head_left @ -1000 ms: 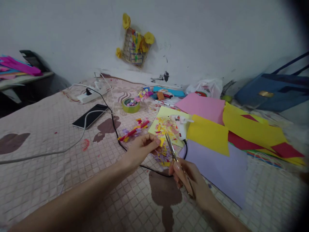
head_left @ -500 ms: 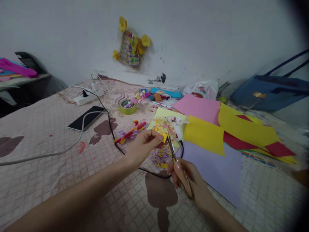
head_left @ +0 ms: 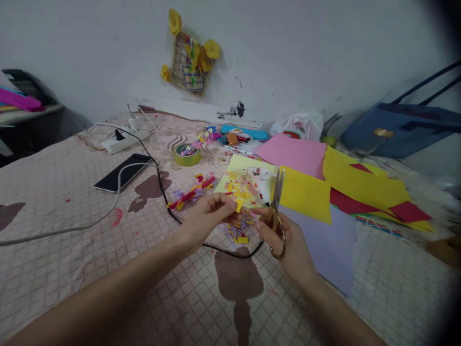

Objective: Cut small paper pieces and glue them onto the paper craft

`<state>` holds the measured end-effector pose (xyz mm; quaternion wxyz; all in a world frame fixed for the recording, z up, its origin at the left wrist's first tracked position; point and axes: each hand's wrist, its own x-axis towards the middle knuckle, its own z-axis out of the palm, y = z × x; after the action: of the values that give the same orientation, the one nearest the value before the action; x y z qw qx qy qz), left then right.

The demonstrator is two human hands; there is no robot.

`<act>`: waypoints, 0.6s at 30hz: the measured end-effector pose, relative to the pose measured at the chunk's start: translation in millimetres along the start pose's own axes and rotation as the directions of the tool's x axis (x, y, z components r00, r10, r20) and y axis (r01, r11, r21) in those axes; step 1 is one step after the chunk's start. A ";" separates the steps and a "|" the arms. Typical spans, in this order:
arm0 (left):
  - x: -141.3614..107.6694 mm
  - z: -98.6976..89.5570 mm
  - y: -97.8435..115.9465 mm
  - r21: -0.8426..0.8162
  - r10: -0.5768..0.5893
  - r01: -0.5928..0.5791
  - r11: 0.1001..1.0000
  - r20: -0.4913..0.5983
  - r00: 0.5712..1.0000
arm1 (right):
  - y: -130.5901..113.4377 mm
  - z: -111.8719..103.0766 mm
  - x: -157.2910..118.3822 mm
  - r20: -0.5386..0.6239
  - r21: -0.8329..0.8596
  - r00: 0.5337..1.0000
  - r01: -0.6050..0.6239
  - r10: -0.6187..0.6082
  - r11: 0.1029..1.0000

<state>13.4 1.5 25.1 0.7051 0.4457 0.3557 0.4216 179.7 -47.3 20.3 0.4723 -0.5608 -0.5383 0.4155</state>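
Note:
Pinched between thumb and fingers of my left hand [head_left: 214, 211] is a small yellow piece of paper [head_left: 238, 205]. My right hand [head_left: 288, 235] has its fingers through the handles of a pair of scissors [head_left: 277, 194], whose blades point up and away from the paper. The right fingertips reach close to the yellow piece; whether they touch it I cannot tell. Below and behind the hands lie a heap of purple and yellow paper scraps [head_left: 242, 230] and more scraps on a pale yellow sheet [head_left: 230, 168], beside a white glue gun [head_left: 264, 179].
Yellow paper [head_left: 306, 192], a purple sheet [head_left: 331, 245] and a pink sheet [head_left: 295, 151] lie to the right. A black cord [head_left: 162, 185] loops under the hands. Left are a phone [head_left: 122, 172], a power strip [head_left: 126, 141] and a tape roll [head_left: 187, 156]. A blue bag [head_left: 399, 129] stands back right.
The scissors have moved away from the yellow paper, and their blades have swung upright to the right. My right fingertips have come toward the paper in my left hand. The view has shifted slightly.

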 end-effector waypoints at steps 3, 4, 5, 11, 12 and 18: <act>-2.2 1.2 0.4 0.019 -0.021 0.020 1.000 0.041 0.999 | -1.2 5.9 6.6 0.112 0.075 0.994 0.007 -0.015 0.997; -2.9 1.7 0.9 0.021 -0.022 0.021 1.000 0.053 0.998 | -1.7 8.1 8.4 0.154 0.090 0.988 0.013 -0.027 0.996; -3.5 2.2 1.6 0.021 -0.022 0.021 1.000 0.064 0.998 | -2.1 10.0 10.0 0.198 0.092 0.980 0.017 -0.035 0.996; -2.1 -1.8 7.8 0.108 0.015 -0.022 0.994 0.063 0.998 | 1.5 9.7 15.8 0.229 -0.066 0.972 0.063 -0.047 0.996; -0.7 -4.6 9.4 0.151 0.040 -0.047 0.987 0.046 0.998 | 2.6 7.9 16.3 0.181 -0.097 0.982 0.065 -0.047 0.993; 8.4 -29.2 22.5 0.633 0.351 -0.231 0.739 -0.068 0.934 | 8.6 -2.6 21.7 0.036 -0.185 0.995 0.099 -0.094 0.978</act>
<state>-15.1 24.3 34.8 0.4105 0.6603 0.4621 0.4267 185.7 -25.7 13.3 0.4300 -0.5703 -0.6077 0.3473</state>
